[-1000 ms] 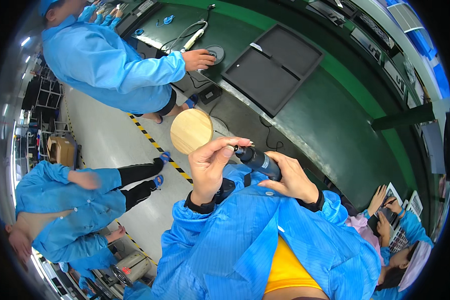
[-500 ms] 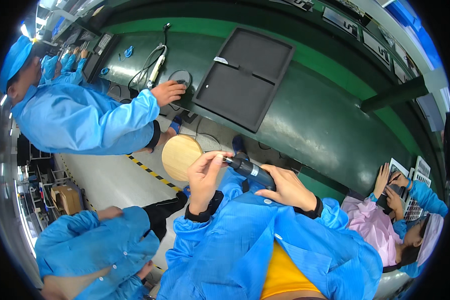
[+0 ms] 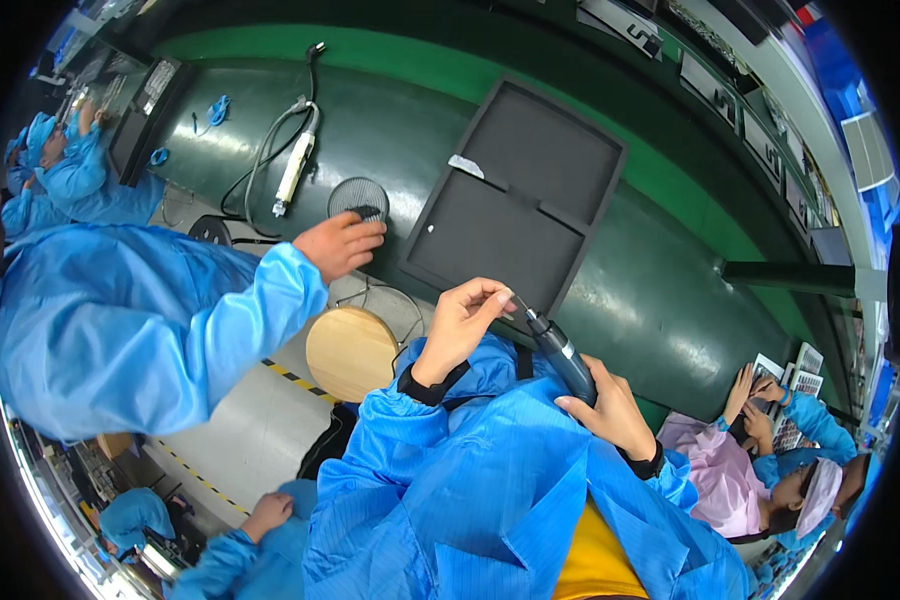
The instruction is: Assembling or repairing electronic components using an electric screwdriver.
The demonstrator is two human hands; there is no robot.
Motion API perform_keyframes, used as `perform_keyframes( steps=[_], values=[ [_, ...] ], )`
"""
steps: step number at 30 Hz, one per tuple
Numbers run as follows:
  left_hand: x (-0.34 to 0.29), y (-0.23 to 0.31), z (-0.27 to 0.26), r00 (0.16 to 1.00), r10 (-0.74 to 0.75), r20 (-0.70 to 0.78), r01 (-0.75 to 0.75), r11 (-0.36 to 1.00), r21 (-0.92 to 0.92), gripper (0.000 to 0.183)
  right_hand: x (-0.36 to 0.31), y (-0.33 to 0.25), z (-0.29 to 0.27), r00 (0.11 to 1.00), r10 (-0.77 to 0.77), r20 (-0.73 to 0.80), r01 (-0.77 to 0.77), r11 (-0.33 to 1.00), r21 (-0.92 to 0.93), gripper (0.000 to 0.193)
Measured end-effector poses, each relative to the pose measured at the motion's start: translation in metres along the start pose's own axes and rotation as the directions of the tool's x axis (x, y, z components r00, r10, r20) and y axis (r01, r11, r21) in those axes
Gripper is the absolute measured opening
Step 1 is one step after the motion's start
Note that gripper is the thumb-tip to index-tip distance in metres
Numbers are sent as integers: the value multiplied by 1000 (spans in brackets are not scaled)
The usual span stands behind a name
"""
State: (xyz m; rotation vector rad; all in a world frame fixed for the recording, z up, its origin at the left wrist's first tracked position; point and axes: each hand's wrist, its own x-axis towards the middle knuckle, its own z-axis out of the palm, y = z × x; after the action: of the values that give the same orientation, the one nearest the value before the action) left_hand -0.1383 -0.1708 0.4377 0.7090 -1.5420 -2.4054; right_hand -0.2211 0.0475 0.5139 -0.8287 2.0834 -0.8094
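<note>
My right hand (image 3: 615,408) is wrapped round the rear of a dark electric screwdriver (image 3: 564,360), which points up and to the left in front of my chest. At its nose, my left hand (image 3: 460,328) pinches the thin bit (image 3: 521,302) between thumb and fingertips. Whether a small part also sits in that pinch, I cannot make out. Both hands are in front of the bench's near edge, close to a shallow black tray (image 3: 495,240) with low dividers and a small white scrap in it.
On the green bench (image 3: 660,270) lie a white corded tool (image 3: 294,172) and a round mesh-like dish (image 3: 358,192), which a co-worker's hand (image 3: 342,245) touches. A round wooden stool (image 3: 351,352) stands left of me. Another person in pink (image 3: 715,455) works at right.
The screwdriver and both my hands have moved right, and the tool now points more steeply upward. My view has shifted too. The co-worker at left appears closer.
</note>
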Motion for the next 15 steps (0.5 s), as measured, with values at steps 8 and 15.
perform_keyframes(
  steps=[8, 15],
  values=[
    [44, 22, -7, 991, -37, 131, 25, 995, 93, 20, 27, -26, -4, 982, 188, -5, -188, 982, -3, 62],
    [53, 32, 3, 981, -26, 192, 3, 993, 120, 13, 16, -20, 2, 988, 131, -84, -121, 986, 115, 62]
  ],
)
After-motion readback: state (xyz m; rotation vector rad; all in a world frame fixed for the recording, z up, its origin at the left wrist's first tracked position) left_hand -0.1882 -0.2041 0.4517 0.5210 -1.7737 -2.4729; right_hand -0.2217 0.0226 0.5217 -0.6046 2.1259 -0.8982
